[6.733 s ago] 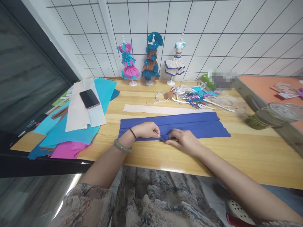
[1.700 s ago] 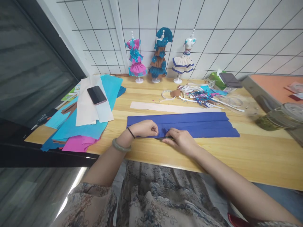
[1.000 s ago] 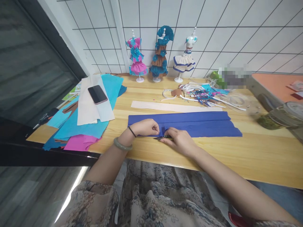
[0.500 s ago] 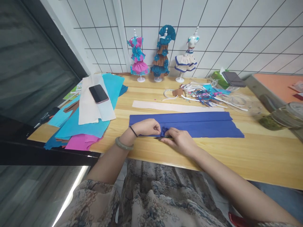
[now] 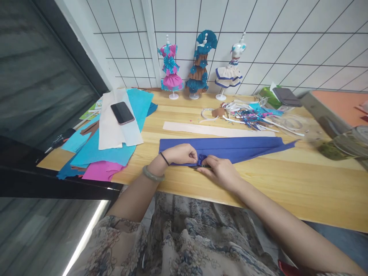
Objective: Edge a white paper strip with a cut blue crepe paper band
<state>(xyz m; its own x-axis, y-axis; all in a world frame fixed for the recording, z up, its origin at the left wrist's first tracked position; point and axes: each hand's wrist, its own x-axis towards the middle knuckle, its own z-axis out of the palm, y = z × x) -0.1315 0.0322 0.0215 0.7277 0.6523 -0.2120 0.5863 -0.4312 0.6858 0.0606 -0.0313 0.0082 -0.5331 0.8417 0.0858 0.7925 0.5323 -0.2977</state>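
Note:
A long strip of dark blue crepe paper [image 5: 230,147] lies folded across the wooden table in front of me. My left hand [image 5: 184,154] is closed at its near edge, thumb and fingers pinching the paper. Just to the right, my right hand [image 5: 220,168] is closed around a slim black knife [image 5: 205,166], mostly hidden by the fingers. Its dark pointed blade sits at the paper's near edge, aimed left. Between both hands the blue paper is bunched up. At the right end, the strip narrows to a crooked tip. A pale paper strip [image 5: 201,129] lies just behind it.
On the left, crepe paper sheets [image 5: 115,153] are stacked with a phone [image 5: 122,113] on top. Three small dressed mannequins [image 5: 198,71] stand by the tiled wall. Paper scraps [image 5: 250,115] lie back right, near a lidded jar [image 5: 342,143] and a tissue pack [image 5: 270,96].
The lower right part of the blue paper has pulled inward and slanted up, where it lay flat before. More paper is bunched between my hands. My view has shifted slightly.

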